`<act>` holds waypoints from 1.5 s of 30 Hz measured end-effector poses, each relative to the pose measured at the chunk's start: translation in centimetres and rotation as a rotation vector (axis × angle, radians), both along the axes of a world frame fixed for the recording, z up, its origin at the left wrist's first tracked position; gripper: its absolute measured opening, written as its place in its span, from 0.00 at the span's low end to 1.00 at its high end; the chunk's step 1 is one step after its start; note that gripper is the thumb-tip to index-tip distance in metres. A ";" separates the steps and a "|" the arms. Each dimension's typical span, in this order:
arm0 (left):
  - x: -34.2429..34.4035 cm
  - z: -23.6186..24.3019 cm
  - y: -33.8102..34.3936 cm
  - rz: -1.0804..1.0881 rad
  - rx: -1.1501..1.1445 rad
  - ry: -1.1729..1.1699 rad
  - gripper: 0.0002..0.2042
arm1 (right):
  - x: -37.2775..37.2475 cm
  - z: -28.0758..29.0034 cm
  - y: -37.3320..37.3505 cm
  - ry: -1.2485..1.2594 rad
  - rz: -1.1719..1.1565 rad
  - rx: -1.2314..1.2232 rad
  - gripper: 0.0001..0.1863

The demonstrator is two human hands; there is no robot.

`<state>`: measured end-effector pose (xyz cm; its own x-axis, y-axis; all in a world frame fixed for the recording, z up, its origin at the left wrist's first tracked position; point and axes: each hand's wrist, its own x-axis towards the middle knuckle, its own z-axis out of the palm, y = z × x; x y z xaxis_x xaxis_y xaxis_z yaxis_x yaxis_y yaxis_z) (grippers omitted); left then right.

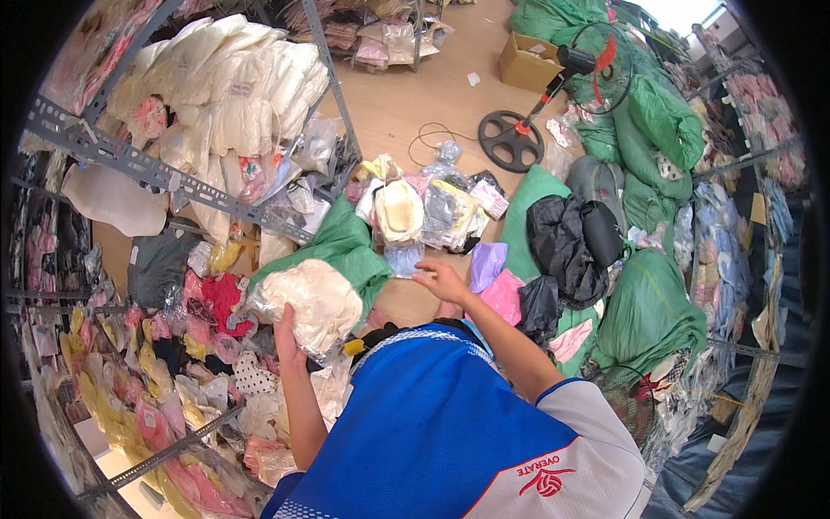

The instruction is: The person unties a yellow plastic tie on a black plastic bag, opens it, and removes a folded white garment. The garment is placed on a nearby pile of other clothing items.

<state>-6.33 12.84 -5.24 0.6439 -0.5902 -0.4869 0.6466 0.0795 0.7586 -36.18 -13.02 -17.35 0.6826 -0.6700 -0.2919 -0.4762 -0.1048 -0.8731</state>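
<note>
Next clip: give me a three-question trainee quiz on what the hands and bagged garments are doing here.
1. True or false: the left hand holds a clear bag of cream garments.
2. What is the right hand reaching toward? A) the floor fan B) the small clear packet on the floor pile C) the cardboard box
3. Fill in: the cream bag sits against an open ______ sack.

Key: 1 true; 2 B; 3 green.
</note>
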 end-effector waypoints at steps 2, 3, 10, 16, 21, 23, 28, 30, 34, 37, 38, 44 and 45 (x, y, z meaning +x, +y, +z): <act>-0.7 0.7 -1.5 -0.045 0.041 -0.024 0.29 | 1.0 1.9 1.9 -0.064 -0.036 0.191 0.29; -0.9 0.7 -2.1 -0.091 0.014 -0.012 0.28 | 1.8 3.1 2.5 -0.160 -0.103 0.350 0.30; -1.8 2.0 -8.1 -0.444 -0.073 -0.040 0.25 | 3.9 10.0 1.7 -0.597 -0.282 1.196 0.33; 0.0 1.6 -8.8 -0.500 0.104 -0.273 0.19 | 1.4 14.8 -2.1 -0.527 -0.443 0.621 0.30; 1.4 1.5 -6.4 -0.350 0.085 -0.216 0.15 | -0.9 23.0 -5.9 -0.575 -0.636 -0.386 0.18; 2.3 0.9 -4.9 -0.290 0.107 -0.184 0.16 | -2.4 26.0 -6.7 -0.525 -0.670 -0.837 0.19; 3.2 1.5 -1.4 -0.126 0.169 -0.175 0.17 | -8.5 31.8 -8.1 -0.322 -0.928 -1.887 0.21; 3.8 1.0 -0.2 -0.056 0.171 -0.163 0.18 | -8.2 36.2 -8.4 -0.309 -0.896 -1.877 0.19; 4.5 0.1 1.2 0.048 0.183 -0.105 0.19 | -4.6 40.3 -10.5 -0.226 -0.762 -1.787 0.15; 4.1 0.0 2.2 0.095 0.163 -0.095 0.19 | -0.5 36.4 -14.0 -0.191 -0.605 -1.718 0.13; 3.9 0.0 2.4 0.108 0.158 -0.112 0.19 | 0.8 33.5 -15.5 -0.214 -0.544 -1.701 0.13; 2.3 2.1 1.1 0.332 0.007 -0.052 0.19 | 0.0 2.3 -14.7 0.725 0.083 -1.296 0.45; 1.7 2.5 2.2 0.409 -0.010 -0.065 0.19 | 0.5 0.9 -11.2 0.762 0.259 -0.786 0.49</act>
<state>-4.58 15.08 -2.78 0.8557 -0.2835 -0.4329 0.5106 0.3272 0.7951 -35.67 -24.24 -16.41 0.6518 -0.7155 -0.2513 -0.7412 -0.6712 -0.0116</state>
